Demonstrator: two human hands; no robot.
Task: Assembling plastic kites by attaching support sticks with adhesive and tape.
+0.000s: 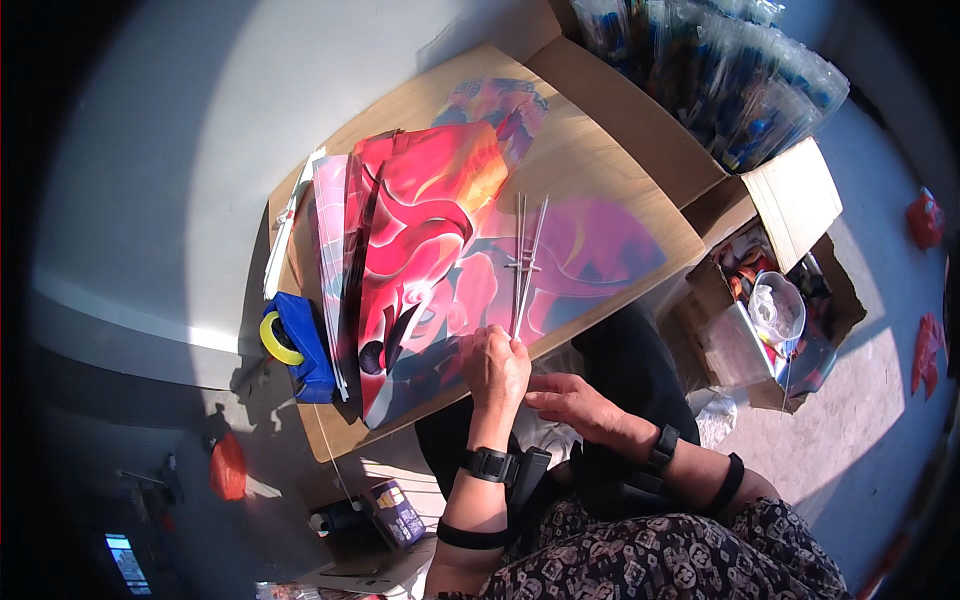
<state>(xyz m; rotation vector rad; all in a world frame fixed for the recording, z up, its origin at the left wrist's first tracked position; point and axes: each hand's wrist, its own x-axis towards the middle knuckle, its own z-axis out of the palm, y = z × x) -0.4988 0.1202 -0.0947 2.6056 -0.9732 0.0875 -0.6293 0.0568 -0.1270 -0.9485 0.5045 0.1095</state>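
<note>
Your left hand [497, 370] was closed around the lower end of a bundle of thin rods [520, 240], and its fingers were wrapped tight. Your right hand [582, 408] was just beside it, its fingers reaching toward your left wrist; whether they pinched anything, you could not tell from this view. The rods pointed away from you, spread slightly apart at their far ends, and a short crosspiece [522, 267] sat across them about midway. They were over a see-through pink and purple printed sheet [610, 245] near the right edge of the wooden table [592, 122]. To their left, you had a pile of bright red and pink printed pieces [425, 185], partly overlapping that sheet. Farther left were a blue tape dispenser [314, 355] with a yellow ring [279, 340] on its side, and, above it, some white strips [287, 232] along the table's edge. Off to your right, an open cardboard box [845, 285] held a clear tub [777, 307], and clear plastic packets [745, 75] were bunched beyond it.
</note>
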